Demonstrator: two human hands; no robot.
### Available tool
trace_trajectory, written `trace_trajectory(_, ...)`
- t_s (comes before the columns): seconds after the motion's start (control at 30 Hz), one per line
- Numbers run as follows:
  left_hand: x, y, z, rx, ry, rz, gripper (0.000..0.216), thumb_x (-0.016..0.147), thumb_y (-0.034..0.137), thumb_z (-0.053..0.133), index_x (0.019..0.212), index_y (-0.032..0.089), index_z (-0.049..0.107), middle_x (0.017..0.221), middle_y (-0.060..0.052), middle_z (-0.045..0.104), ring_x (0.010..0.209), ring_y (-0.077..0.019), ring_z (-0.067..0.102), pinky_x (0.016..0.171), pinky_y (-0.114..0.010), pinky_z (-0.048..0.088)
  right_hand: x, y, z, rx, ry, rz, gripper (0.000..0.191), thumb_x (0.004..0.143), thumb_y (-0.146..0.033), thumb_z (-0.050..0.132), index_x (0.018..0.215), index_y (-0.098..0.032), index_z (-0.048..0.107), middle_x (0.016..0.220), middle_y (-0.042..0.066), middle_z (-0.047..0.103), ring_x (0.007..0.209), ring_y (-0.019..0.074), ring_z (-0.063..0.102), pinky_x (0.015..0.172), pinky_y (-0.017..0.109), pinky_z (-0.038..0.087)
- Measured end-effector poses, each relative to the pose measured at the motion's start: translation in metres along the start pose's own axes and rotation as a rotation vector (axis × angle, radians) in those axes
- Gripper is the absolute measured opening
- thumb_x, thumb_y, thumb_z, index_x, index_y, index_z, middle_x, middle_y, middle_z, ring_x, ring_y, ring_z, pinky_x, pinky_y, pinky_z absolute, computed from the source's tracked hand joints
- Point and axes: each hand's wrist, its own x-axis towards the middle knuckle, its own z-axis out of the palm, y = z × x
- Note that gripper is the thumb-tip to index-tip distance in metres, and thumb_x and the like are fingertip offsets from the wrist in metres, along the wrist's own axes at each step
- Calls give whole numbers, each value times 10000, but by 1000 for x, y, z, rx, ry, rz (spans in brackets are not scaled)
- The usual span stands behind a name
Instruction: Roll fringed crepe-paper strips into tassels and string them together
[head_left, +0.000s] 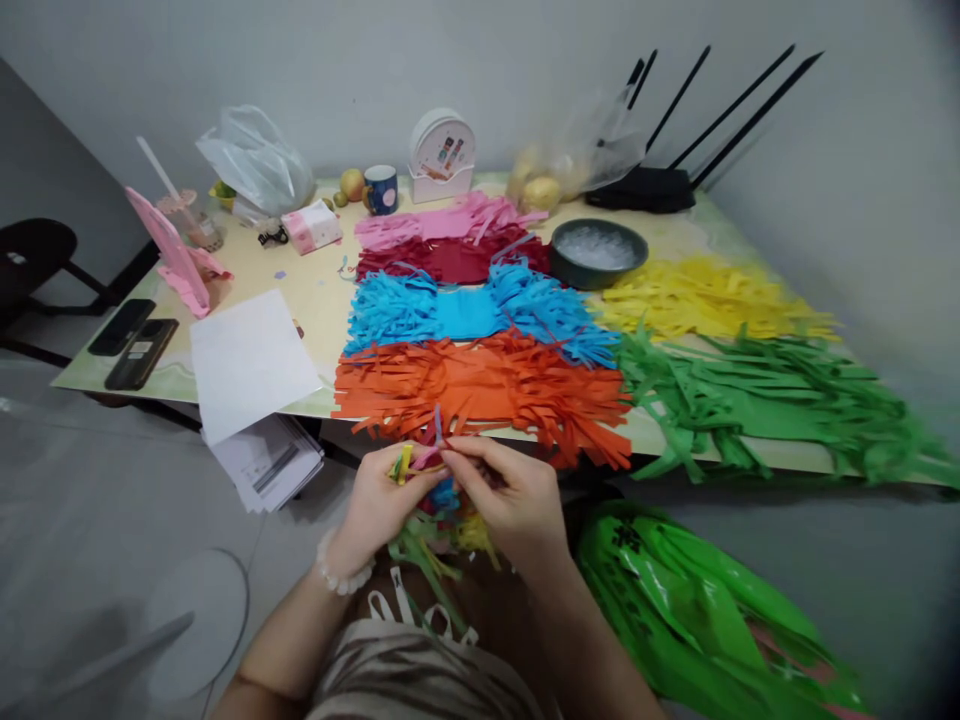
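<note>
Just in front of the table edge, my left hand (379, 505) is closed around a bundle of coloured paper strips (446, 495), in blue, pink, yellow and green, whose loose ends hang below. The thumb and fingers of my right hand (521, 505) pinch at the top of this bundle, close to a thin purple strip (438, 425) that sticks up. What exactly the right fingertips grip is partly hidden. Behind the hands lies an orange fringed sheet (480, 385), then a blue one (465, 312), a dark red one (459, 262) and a pink one (442, 225).
Green (780, 400) and yellow (697, 300) fringed sheets lie right, beside a dark bowl (600, 255). White paper (251, 365), phones (142, 355) and a pink stand (169, 250) are left. A mug (381, 190) and router (645, 188) stand behind. A green bag (690, 610) sits below.
</note>
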Motion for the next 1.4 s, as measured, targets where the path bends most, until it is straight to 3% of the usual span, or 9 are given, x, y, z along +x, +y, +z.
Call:
trace_trajectory(0.17,4,3,-5,-358,-150,-158,400,669,496,841,772,114,791,685,-80,721,595,-147,629,606,-245,517,4,3,-4,92,51,-12,121,850,-201,660,816,-210,775,694,16,748,570,150,681,562,240,559)
trace_trajectory(0.33,5,-1,-4,-388,104,-117,315,672,384,870,881,157,805,790,-73,773,690,-151,691,670,-222,550,-9,5,-6,127,214,92,130,850,-196,685,972,-207,730,577,-40,670,474,120,631,490,208,530)
trace_trajectory(0.57,0,0,-2,-68,212,125,159,795,275,772,923,189,812,940,-66,780,878,-178,711,833,-249,550,-19,-3,3,55,98,97,28,865,-221,669,865,-202,649,622,-23,705,495,126,681,486,190,540)
trace_trajectory(0.77,1,-2,1,40,239,280,115,821,215,741,914,186,802,906,-54,771,858,-166,703,816,-250,549,-17,-2,4,20,96,85,32,878,-217,647,853,-203,632,600,-34,692,480,110,666,461,172,504)
trace_trajectory(0.97,1,-9,-3,354,187,613,158,882,127,660,992,186,756,921,-60,764,850,-167,689,788,-288,527,-13,3,5,108,62,201,74,862,-258,661,859,-200,614,549,-44,652,465,103,612,465,181,479)
trace_trajectory(1.13,1,-16,-8,536,10,842,217,908,102,595,1085,184,691,975,-75,754,896,-176,671,817,-310,487,0,20,-1,490,-122,430,303,799,-342,718,1040,-169,660,523,-42,640,382,89,518,377,179,423)
trace_trajectory(1.2,0,-19,-7,512,-26,792,166,910,126,595,1041,174,684,923,-69,746,833,-165,665,765,-282,490,4,27,-3,571,-243,492,283,763,-395,747,897,-150,700,515,-10,644,350,94,504,324,181,384)
trace_trajectory(1.27,0,-21,-5,462,-17,645,111,888,143,628,978,168,688,865,-54,732,779,-154,656,719,-252,492,7,29,-6,545,-239,474,256,728,-386,789,768,-146,709,557,15,657,367,96,528,306,175,368)
trace_trajectory(1.4,2,-23,-4,358,-48,249,75,830,203,699,886,158,719,837,-50,740,751,-166,664,720,-252,498,7,20,-14,578,220,240,164,772,-324,781,771,-190,687,698,1,684,388,68,526,303,156,357)
